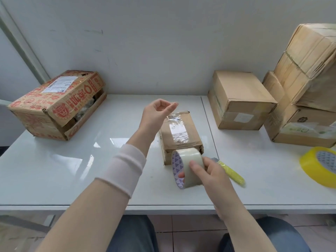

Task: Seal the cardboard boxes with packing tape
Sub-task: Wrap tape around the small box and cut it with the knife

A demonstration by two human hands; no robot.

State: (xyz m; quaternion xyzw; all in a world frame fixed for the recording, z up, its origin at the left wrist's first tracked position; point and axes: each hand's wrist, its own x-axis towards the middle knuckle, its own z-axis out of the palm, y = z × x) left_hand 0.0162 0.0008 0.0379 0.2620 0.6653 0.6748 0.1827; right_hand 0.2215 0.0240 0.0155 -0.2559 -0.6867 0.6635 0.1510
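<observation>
At tabletop centre: small cardboard box, top taped. At its 6 o'clock, clear tape roll, gripped by right hand. Left hand over 12 o'clock end, loosely curled, nothing visibly held.

Bare tabletop is being left open between the printed box at far left and the small taped box. The centre is being blocked by that box, the raised left hand and the right hand gripping a tape roll. The right is being crowded by stacked boxes, a yellow roll and a cutter.
</observation>
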